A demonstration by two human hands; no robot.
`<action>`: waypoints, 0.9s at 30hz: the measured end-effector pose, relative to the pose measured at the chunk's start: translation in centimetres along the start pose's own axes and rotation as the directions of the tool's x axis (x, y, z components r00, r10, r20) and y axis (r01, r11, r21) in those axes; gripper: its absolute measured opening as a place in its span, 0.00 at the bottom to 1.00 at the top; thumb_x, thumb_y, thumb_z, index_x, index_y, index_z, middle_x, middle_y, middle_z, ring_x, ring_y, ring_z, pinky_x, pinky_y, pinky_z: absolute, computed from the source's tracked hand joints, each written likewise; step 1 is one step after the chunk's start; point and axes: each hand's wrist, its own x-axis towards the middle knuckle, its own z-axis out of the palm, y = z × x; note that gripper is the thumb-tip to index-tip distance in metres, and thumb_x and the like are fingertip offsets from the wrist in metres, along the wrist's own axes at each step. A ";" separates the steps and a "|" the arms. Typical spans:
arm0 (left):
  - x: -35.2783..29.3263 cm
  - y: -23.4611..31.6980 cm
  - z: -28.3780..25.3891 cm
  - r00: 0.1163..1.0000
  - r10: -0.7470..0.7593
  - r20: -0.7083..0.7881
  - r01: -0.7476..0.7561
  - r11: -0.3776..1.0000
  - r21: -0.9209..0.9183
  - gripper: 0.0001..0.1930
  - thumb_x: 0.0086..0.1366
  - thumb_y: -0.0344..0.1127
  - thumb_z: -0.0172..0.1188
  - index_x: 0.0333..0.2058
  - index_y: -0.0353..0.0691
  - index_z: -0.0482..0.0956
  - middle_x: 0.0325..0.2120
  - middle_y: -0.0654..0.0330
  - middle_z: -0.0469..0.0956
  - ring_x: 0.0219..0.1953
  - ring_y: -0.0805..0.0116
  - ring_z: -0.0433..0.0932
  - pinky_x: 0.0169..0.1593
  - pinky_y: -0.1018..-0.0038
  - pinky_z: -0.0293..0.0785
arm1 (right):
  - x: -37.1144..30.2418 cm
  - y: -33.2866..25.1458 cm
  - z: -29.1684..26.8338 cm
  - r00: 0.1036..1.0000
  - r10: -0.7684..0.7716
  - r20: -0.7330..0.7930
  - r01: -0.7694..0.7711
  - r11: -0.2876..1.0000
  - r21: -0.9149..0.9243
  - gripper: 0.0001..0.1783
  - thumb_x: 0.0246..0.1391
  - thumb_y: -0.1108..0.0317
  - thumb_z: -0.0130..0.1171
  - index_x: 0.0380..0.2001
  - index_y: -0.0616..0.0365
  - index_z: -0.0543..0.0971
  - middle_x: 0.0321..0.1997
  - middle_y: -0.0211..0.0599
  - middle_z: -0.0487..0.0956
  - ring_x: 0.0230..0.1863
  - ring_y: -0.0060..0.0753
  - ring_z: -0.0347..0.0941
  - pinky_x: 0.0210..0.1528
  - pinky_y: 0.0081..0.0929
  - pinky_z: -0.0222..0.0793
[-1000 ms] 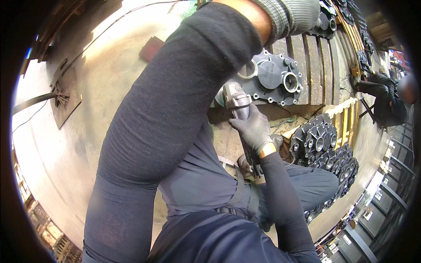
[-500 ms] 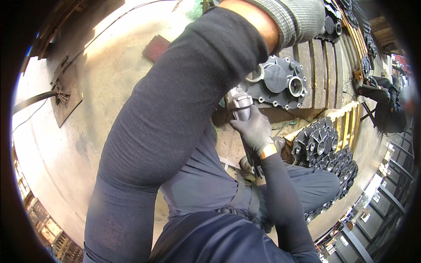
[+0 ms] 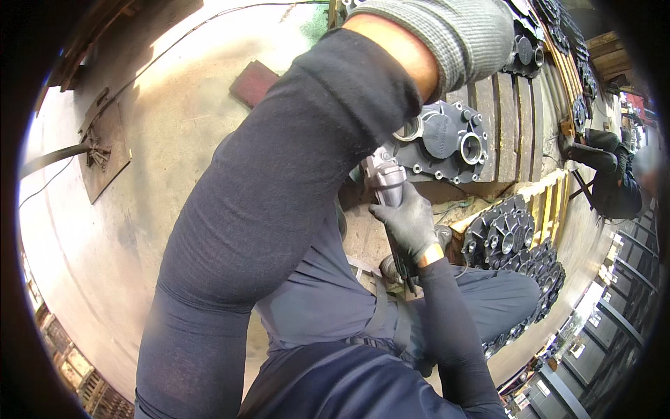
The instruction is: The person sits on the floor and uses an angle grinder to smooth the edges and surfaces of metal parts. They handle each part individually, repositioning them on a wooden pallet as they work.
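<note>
While the grey power tool [image 3: 384, 178] is gripped in the gloved right hand [image 3: 408, 223] against the dark casting [image 3: 447, 140] on the slatted pallet [image 3: 502, 119], a slip is risked, since the left hand's [image 3: 460, 35] grip cannot be told.

grey casting [image 3: 447, 140] shifted slightly leftward, lower

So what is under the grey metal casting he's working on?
The grey casting rests on dark wooden slats of a pallet. Beside it the right hand holds a grinder. The left forearm covers the casting's left part, so whatever supports it there is hidden.
</note>
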 end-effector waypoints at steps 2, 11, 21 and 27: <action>0.2 -0.3 0.0 1.000 0.011 0.011 -0.012 1.000 0.019 0.14 0.67 0.39 0.58 0.34 0.32 0.86 0.32 0.42 0.85 0.40 0.46 0.86 0.48 0.56 0.80 | 1.3 -0.2 -0.3 1.000 -0.020 -0.014 0.020 1.000 -0.014 0.34 0.43 0.48 0.72 0.47 0.63 0.79 0.43 0.61 0.84 0.49 0.62 0.81 0.54 0.49 0.75; -0.1 -0.3 -0.7 0.999 -0.037 0.017 0.037 0.998 -0.045 0.14 0.66 0.37 0.56 0.35 0.31 0.86 0.32 0.41 0.85 0.40 0.46 0.86 0.48 0.57 0.81 | 4.7 -2.9 -1.1 1.000 -0.026 -0.008 0.025 0.993 -0.118 0.38 0.44 0.44 0.69 0.48 0.65 0.78 0.44 0.61 0.84 0.49 0.61 0.82 0.54 0.48 0.75; -0.4 -1.3 -0.2 1.000 -0.012 -0.029 0.011 0.999 -0.032 0.12 0.64 0.31 0.55 0.34 0.30 0.85 0.32 0.39 0.85 0.39 0.46 0.86 0.47 0.57 0.81 | 6.9 -4.6 -0.6 0.998 -0.051 -0.033 0.045 0.988 -0.148 0.39 0.42 0.45 0.69 0.50 0.68 0.78 0.45 0.65 0.84 0.50 0.62 0.82 0.56 0.49 0.75; -0.4 -1.7 -0.1 0.999 0.024 -0.028 -0.025 0.999 -0.020 0.11 0.63 0.30 0.56 0.34 0.30 0.86 0.32 0.40 0.85 0.39 0.47 0.87 0.47 0.58 0.82 | 5.8 -3.8 -0.5 1.000 -0.021 -0.017 0.019 0.993 -0.112 0.40 0.44 0.44 0.69 0.50 0.68 0.77 0.44 0.63 0.84 0.49 0.62 0.82 0.56 0.48 0.75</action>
